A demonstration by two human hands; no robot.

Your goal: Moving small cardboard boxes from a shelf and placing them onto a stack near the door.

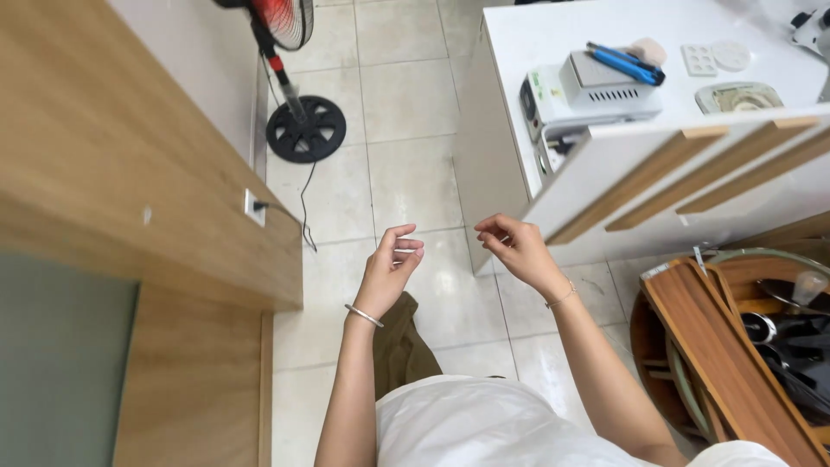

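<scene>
The left hand [389,264] and the right hand [517,246] were raised side by side over the tiled floor [406,104], near each other but not touching, each with loosely curled fingers and nothing visibly gripped; a very thin item between the fingertips could not be ruled out. The right hand was just beside the near corner of the white counter [553,35]. A grey box [605,86] sat at that counter's near edge, and a fan [298,121] stood by the wall.

I can't tell if the fingers [405,248] pinch anything, too small. Fan [278,19] head cut off at top edge; microscope [813,30] clipped at right edge.
</scene>
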